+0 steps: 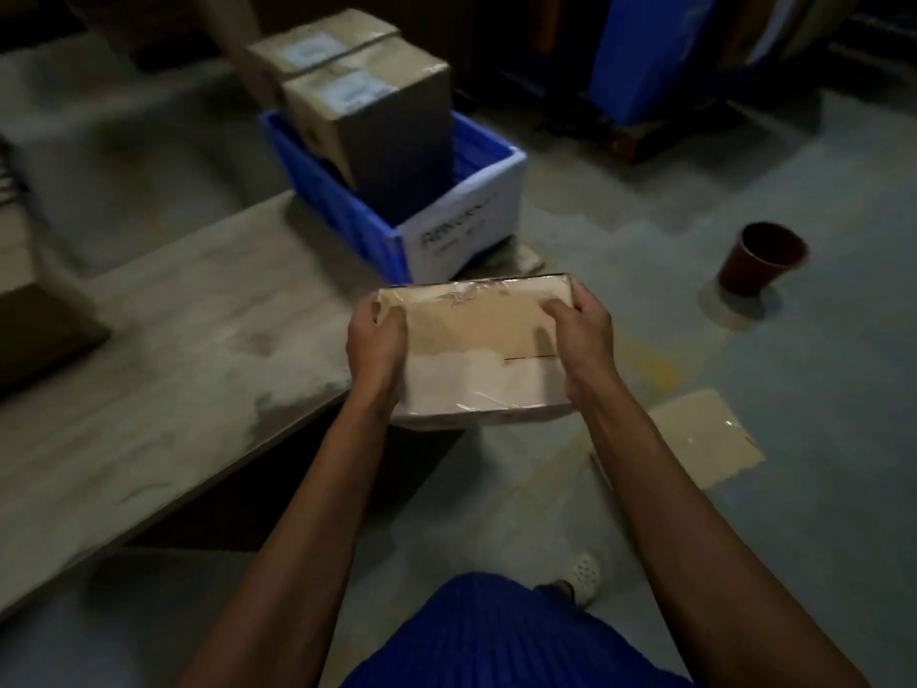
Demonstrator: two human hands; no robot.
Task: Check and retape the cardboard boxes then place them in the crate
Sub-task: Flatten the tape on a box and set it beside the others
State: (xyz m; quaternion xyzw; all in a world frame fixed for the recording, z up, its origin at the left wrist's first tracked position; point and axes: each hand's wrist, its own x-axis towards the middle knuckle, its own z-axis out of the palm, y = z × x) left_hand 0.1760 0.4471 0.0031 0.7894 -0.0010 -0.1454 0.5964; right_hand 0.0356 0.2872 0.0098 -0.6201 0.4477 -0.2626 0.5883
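I carry a small flat cardboard box (pixel 476 340) with clear tape across its top, held in the air past the table's corner. My left hand (pixel 374 345) grips its left end and my right hand (pixel 580 330) grips its right end, thumbs on top. Ahead stands a blue crate (pixel 397 225) with a white label on its near end. Two taller taped cardboard boxes (pixel 367 106) stand upright inside it.
A worn wooden table (pixel 173 350) runs along the left. On the concrete floor lie a dark red pot (pixel 759 258) to the right and a flat cardboard piece (pixel 704 434). Blue panels and dark shelving stand at the back right.
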